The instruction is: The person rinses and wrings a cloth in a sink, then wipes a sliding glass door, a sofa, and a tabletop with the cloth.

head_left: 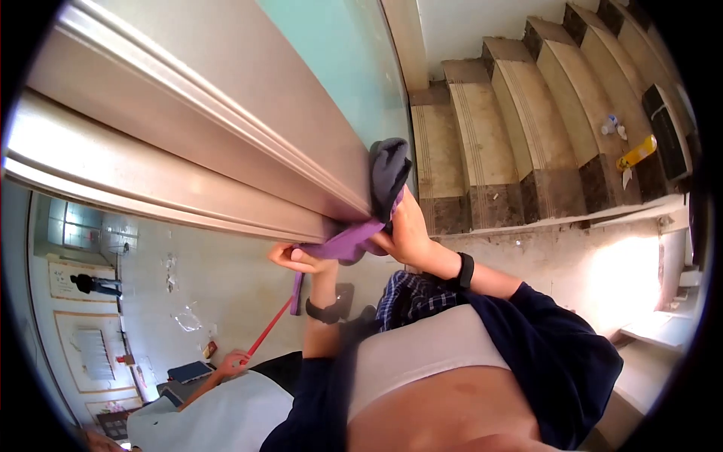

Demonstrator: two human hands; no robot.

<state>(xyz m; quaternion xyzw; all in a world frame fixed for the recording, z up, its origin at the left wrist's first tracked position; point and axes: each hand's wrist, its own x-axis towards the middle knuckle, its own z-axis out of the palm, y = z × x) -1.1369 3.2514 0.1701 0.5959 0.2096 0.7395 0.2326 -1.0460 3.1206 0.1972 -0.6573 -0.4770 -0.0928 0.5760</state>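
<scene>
A purple cloth (343, 242) wraps round the lower edge of a metallic door frame (248, 143). My left hand (297, 258) pinches its left end, with fingers closed on the fabric. At the other end my right hand (410, 230) is closed on the cloth, beside a dark grey bunched part (390, 169) that lies against the pale green panel (346, 60). A purple strap (297, 294) hangs just below my left hand. Each of my wrists has a dark band.
Stairs (489, 135) at the upper right hold a yellow bottle (637, 153) and litter. At the lower left, a co-worker (211, 414) in a light shirt holds a red stick (269, 329). Another person (94, 285) stands far left, near wall boards.
</scene>
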